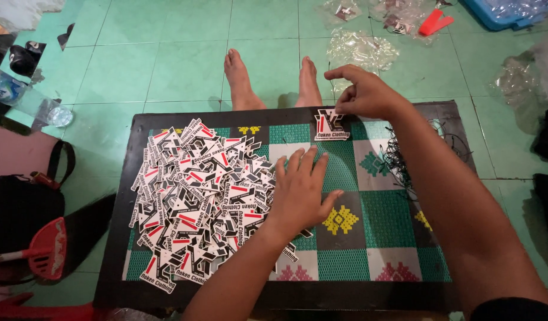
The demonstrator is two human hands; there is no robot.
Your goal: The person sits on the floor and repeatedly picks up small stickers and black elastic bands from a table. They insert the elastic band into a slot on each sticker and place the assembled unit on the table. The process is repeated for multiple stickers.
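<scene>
A big heap of black, white and red die-cut tags covers the left half of a patterned green mat. My left hand lies flat, fingers spread, on the heap's right edge. My right hand is at the mat's far edge, its fingertips pinching the top of a single tag that rests on the mat. A tangle of thin black strings lies just right of that tag, under my right forearm.
The mat sits on a green tiled floor. My bare feet stretch out beyond it. Clear plastic bags and a blue tray lie at the far right. A black bag, a red dustpan and a water bottle are at the left.
</scene>
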